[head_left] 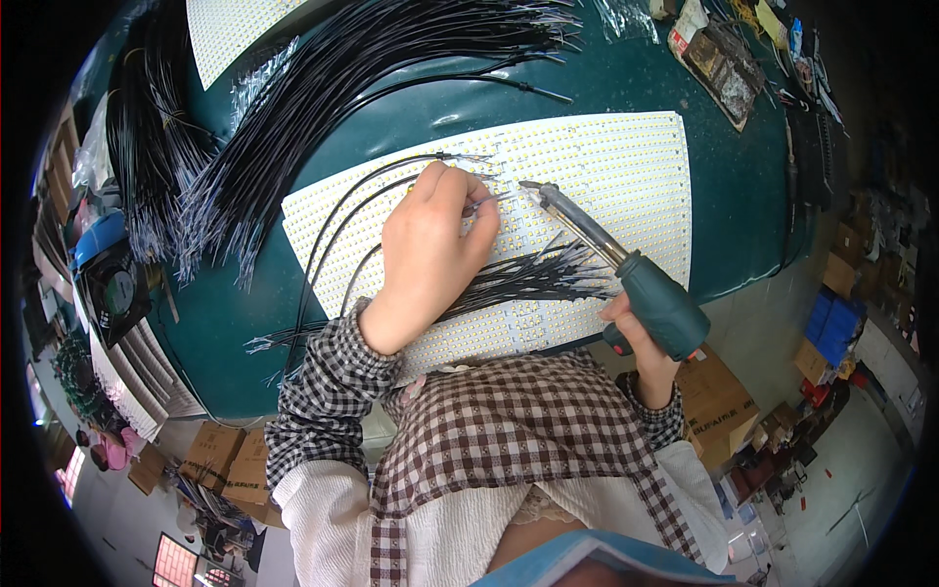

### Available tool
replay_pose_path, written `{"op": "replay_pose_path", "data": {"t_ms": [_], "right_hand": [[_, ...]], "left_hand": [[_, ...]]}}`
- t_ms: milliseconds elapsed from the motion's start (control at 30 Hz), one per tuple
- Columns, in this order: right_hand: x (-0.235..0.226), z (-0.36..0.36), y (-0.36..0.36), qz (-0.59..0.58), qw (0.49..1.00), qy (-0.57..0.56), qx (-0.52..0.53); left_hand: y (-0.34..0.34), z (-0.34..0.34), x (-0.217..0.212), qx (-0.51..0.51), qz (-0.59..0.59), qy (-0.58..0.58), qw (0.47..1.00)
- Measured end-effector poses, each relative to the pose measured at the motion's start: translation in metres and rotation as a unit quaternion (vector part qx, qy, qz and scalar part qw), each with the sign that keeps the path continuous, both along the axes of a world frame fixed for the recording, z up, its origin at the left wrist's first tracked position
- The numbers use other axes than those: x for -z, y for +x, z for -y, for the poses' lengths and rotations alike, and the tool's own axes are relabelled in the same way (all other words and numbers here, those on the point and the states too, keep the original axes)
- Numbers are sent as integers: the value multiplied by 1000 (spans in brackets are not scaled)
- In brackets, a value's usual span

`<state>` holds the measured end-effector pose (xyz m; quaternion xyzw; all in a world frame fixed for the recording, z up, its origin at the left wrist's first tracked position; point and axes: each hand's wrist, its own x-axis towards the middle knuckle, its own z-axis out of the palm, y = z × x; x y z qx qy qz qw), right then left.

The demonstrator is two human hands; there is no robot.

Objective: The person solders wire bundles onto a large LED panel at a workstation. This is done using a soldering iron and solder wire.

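Note:
A white LED panel (pixel 626 157), dotted with rows of small yellow chips, lies on the green table in front of me. My left hand (pixel 435 245) rests over its middle, fingertips pinched round the end of a black cable (pixel 359 269) whose thin wire tips point right. My right hand (pixel 641 342) grips a soldering gun (pixel 665 308) by its dark green handle. Its dark tip reaches over the panel, just right of the left fingertips. Another black cable (pixel 367 174) ends on the panel beyond my left hand. A bunch of dark cables (pixel 538 279) lies across the panel's near half.
A large pile of black cables (pixel 323 83) covers the far left of the green table (pixel 729 210). Another panel (pixel 235 29) stands behind it. A worn, stained box (pixel 719 64) sits at the far right, and a small black fan (pixel 112 289) at the left edge.

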<state>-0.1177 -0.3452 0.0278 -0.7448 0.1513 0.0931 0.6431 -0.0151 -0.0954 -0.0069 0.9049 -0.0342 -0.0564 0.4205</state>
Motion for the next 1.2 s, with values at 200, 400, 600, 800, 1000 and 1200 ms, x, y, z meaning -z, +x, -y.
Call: {"op": "replay_pose_path", "data": {"t_ms": [200,400,600,800,1000,1200], "right_hand": [[-7,1,3,-12,999,38,13],[-8,-2,7,-3,1000,24,1],[-9,-2,5,-15,1000,20,13],[-5,1,4,-16,999,30,12],[5,5,-2,9,1000,17,-18],[3,6,1,11,999,-6,-32]], "left_hand": [[1,-19,1,29,-105,-187,976],[5,-16,-4,27,-87,-91,992],[6,-9,0,7,-53,-140,989],[8,-11,1,14,-57,-74,996],[8,-10,7,18,-18,-80,996],[11,-7,2,13,-39,-86,995]]}}
